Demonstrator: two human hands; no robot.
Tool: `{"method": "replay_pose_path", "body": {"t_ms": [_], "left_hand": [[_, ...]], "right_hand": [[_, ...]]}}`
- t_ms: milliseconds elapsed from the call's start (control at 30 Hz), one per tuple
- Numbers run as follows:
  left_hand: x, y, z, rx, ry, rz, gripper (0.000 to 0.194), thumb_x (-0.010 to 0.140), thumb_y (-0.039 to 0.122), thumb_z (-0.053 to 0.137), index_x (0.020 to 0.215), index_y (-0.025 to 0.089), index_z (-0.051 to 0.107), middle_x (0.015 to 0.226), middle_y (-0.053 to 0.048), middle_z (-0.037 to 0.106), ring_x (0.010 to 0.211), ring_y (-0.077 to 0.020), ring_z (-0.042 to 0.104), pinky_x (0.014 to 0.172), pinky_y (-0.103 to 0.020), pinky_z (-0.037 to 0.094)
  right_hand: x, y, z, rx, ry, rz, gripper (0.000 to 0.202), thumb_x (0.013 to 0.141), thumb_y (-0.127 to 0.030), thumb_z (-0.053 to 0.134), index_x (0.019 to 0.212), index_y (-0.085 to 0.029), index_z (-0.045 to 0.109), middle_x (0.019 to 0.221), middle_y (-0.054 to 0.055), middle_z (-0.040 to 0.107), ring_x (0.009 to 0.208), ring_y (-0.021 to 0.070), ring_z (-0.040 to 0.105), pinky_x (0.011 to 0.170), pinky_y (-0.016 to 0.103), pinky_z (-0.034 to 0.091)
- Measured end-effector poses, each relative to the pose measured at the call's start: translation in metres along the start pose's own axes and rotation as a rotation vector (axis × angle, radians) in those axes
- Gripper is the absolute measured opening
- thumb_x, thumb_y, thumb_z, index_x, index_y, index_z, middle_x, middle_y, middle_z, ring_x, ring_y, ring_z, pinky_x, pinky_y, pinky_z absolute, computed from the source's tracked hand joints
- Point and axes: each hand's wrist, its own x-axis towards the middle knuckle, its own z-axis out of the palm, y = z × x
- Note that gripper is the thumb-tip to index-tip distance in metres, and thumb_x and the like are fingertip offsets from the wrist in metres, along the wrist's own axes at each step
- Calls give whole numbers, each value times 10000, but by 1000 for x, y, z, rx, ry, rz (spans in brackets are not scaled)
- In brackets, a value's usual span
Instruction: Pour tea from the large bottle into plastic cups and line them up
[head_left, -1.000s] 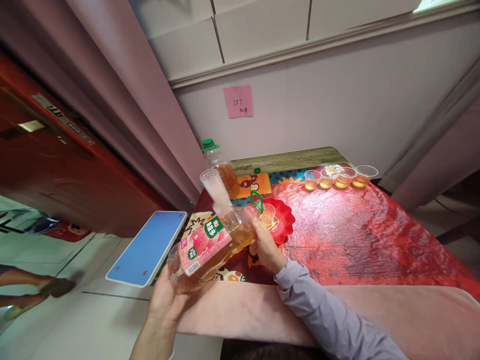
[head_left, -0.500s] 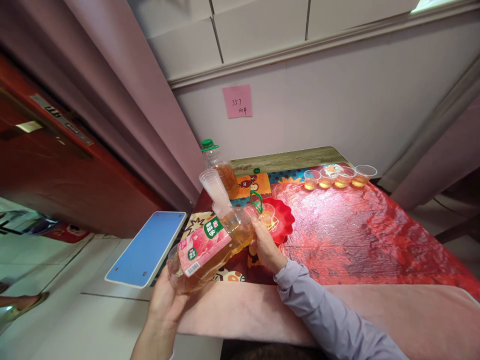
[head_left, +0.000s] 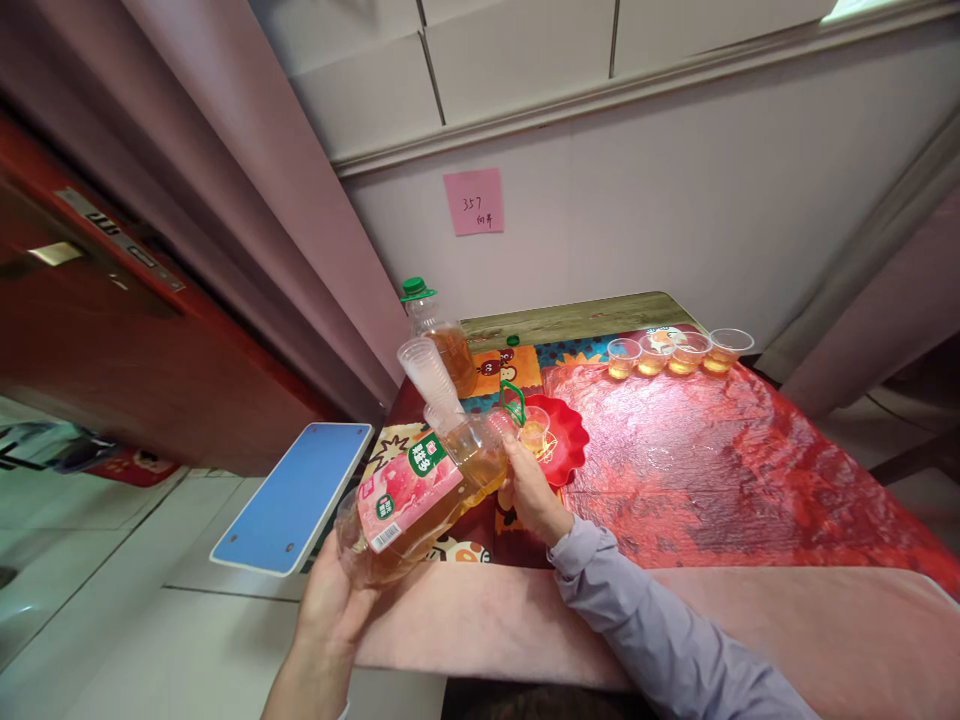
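Observation:
A large juice bottle (head_left: 420, 500) with a pink label lies tilted in my two hands, its neck toward the upper right. My left hand (head_left: 334, 600) supports its base from below. My right hand (head_left: 529, 490) is closed round the bottle near the neck. The mouth, with a green ring handle (head_left: 512, 402) beside it, is over a clear plastic cup (head_left: 534, 428) holding some yellowish liquid. That cup stands in a red scalloped plate (head_left: 574, 445). Just behind the bottle leans a stack of clear cups (head_left: 431, 375).
A second juice bottle (head_left: 454, 360) with a green cap stands behind the cup stack. Several filled cups (head_left: 690, 352) form a row at the table's back right. A loose green cap (head_left: 513, 340) lies near the back edge. A blue board (head_left: 292, 500) is at the left.
The bottle and both hands hold nearly the same pose. The liquid in the cup on the red plate looks about the same. At far left, a foot on the floor has gone from view.

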Motion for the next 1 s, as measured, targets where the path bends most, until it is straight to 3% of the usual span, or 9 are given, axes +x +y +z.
{"method": "replay_pose_path", "body": {"t_ms": [167,333,433,567,700,867,1000], "left_hand": [[3,-2,-3,-65,-62,-23,578,1121,277,561,1700,261,568,1225,-139,890,1023,-328,884,907,-511,738],[12,-8,-11,-203,-199,-120,694,1118,601,564,1752,328,497,1373,-177,840,1167,-411,849,1016,-655,680],[10,-11,-7,-190,-236,-115,690,1101,615,587,1718,307,548,1432,-185,814,1285,-428,802,1118,-679,620],[6,-15,8,-139,-209,-67,578,1118,504,581,1658,301,616,1403,-135,839,1292,-364,807,1161,-591,620],[12,-27,18,-106,-183,-67,536,1141,411,526,1653,289,627,1334,-110,867,1227,-324,835,1153,-540,636],[24,-50,28,-44,-40,-71,463,1150,410,515,1512,233,741,1318,-94,874,1329,-299,790,1214,-469,597],[31,-66,29,31,94,77,392,1127,429,568,1308,178,809,1345,-156,851,1398,-331,744,1220,-499,585]], "right_hand": [[0,0,0,-8,13,7,704,816,-929,773,1091,-287,858,1161,90,876,1292,379,759,1067,522,646],[-1,-7,0,-43,16,-27,770,849,-912,754,1261,-266,826,1313,101,852,1364,370,722,1183,537,572],[-4,-18,0,-111,15,-69,771,909,-876,717,1363,-257,781,1414,99,816,1372,335,715,1215,504,543],[-8,-40,2,-283,28,-138,628,996,-781,666,1330,-260,771,1440,93,788,1387,307,690,1225,465,515],[-9,-61,10,-453,0,-233,468,1019,-687,661,1225,-277,754,1306,71,806,1287,299,709,1115,421,551],[-8,-73,22,-658,-63,-310,364,1024,-628,673,1098,-272,690,1109,55,779,1027,267,706,970,412,554],[-10,-73,29,-780,-64,-384,350,1031,-617,648,1034,-268,644,1061,56,755,984,266,687,948,415,535]]}}
